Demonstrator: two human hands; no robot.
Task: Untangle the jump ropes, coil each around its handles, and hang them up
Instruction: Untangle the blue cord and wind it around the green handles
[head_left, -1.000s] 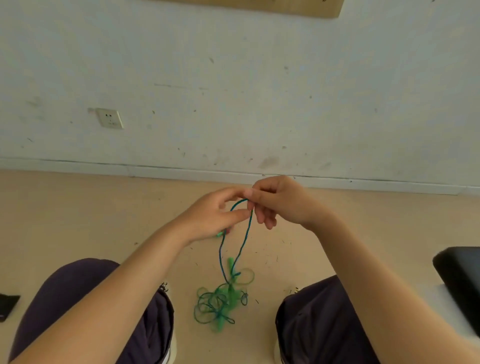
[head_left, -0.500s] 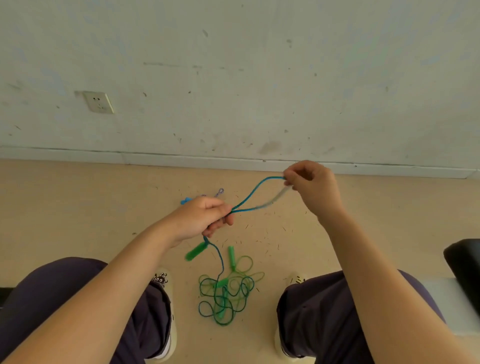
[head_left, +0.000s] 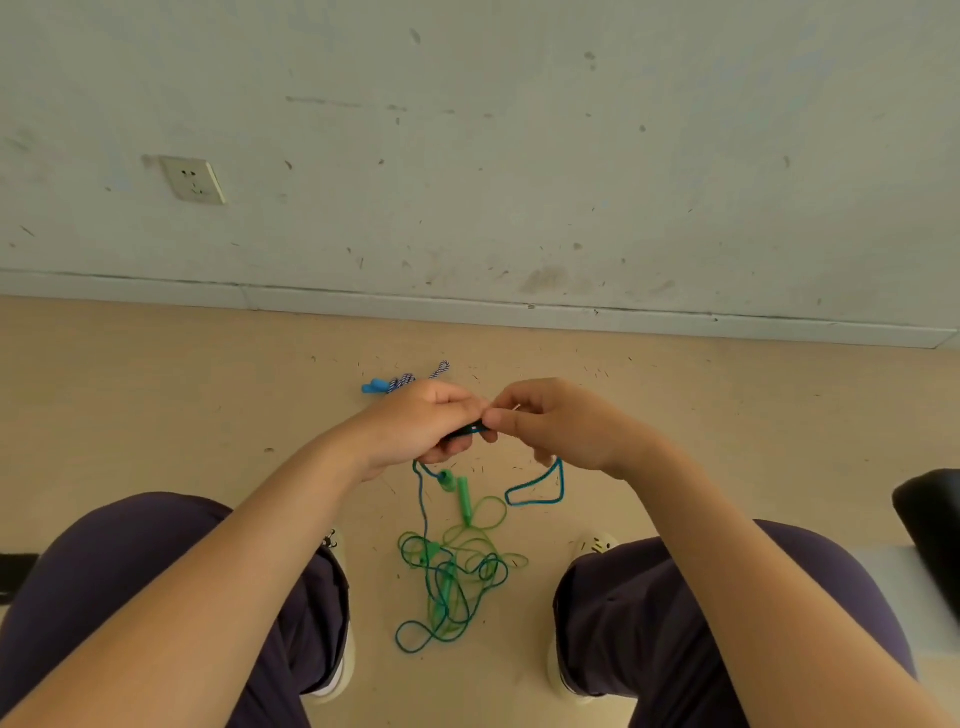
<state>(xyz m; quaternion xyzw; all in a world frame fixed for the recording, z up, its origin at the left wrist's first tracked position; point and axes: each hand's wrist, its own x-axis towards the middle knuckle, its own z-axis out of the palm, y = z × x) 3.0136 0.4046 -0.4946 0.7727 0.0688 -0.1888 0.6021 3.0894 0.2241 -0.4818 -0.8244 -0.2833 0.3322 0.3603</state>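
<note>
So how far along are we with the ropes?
Early. Nothing is visibly coiled or hung. A blue handle with striped cord lies apart near the wall, largely hidden behind the hands. In hand: the left hand and right hand pinch the blue rope, a loop dangling under the right. Left: the green and blue tangle on the floor, then all coiling and hanging.

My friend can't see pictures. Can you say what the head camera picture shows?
A seated person's left hand and right hand meet, pinching a blue jump rope. It hangs down to a tangle of blue and green ropes on the tan floor between their feet. A blue handle with striped cord lies beyond, near the wall.
</note>
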